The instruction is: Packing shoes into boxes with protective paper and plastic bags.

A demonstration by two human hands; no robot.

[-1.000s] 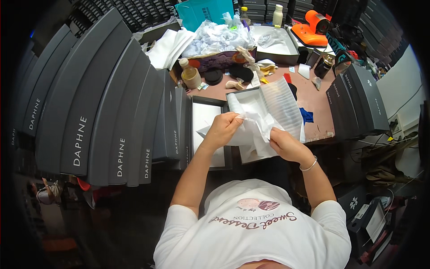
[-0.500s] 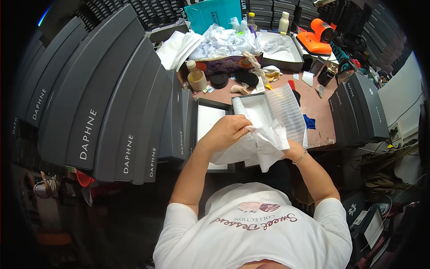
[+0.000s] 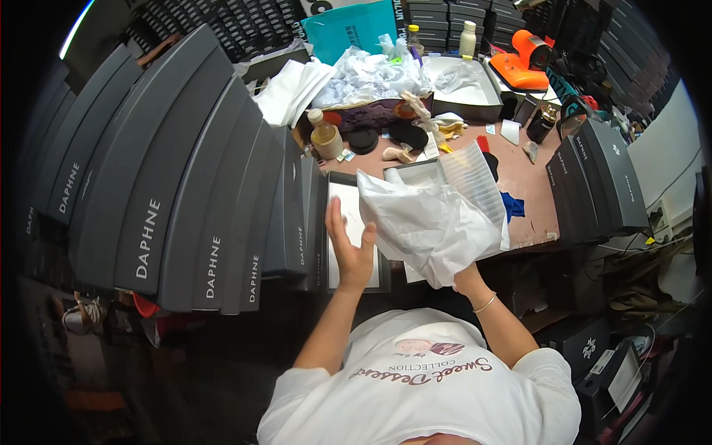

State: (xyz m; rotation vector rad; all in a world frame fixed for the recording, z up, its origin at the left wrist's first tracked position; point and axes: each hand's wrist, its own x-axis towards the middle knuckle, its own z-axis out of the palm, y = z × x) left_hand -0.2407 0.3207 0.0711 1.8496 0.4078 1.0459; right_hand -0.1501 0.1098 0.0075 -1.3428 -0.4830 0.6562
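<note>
My left hand [image 3: 350, 248] is open, its fingers spread and pointing up, over the open dark box part with a white inside [image 3: 343, 194]. Just right of it hangs a crumpled, thin white sheet or bag [image 3: 423, 222]; which of the two I cannot tell. My right hand [image 3: 467, 279] reaches under or into this white material from the near side, and its fingers are hidden. Beneath lies a second grey box part [image 3: 424, 172], mostly covered. A ribbed, see-through white sheet [image 3: 475, 178] sticks out at its right side.
Tall dark shoe boxes [image 3: 185, 178] stand close on the left, more boxes [image 3: 601, 174] on the right. At the back are a carton of crumpled white paper [image 3: 371, 74], a bottle [image 3: 324, 135], black round lids [image 3: 363, 141] and an orange device [image 3: 523, 63]. A blue cloth [image 3: 513, 205] lies rightward.
My left hand has let go of the white material, opened and moved left and down. The material has spread out leftward, and my right hand has shifted slightly left and nearer.
</note>
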